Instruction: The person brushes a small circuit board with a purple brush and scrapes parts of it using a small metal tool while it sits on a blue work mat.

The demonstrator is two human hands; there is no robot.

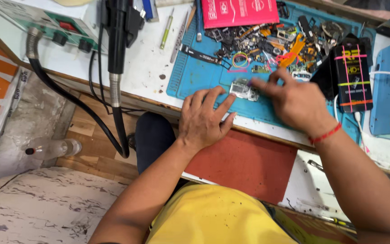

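Head view: small silvery metal part (243,89) on blue mat (195,74), both hands' fingertips touching it.

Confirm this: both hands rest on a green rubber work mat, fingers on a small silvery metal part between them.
Wrong in one respect: the rubber work mat is blue, not green, as the head view shows. The left hand and right hand do meet at the small silvery metal part.
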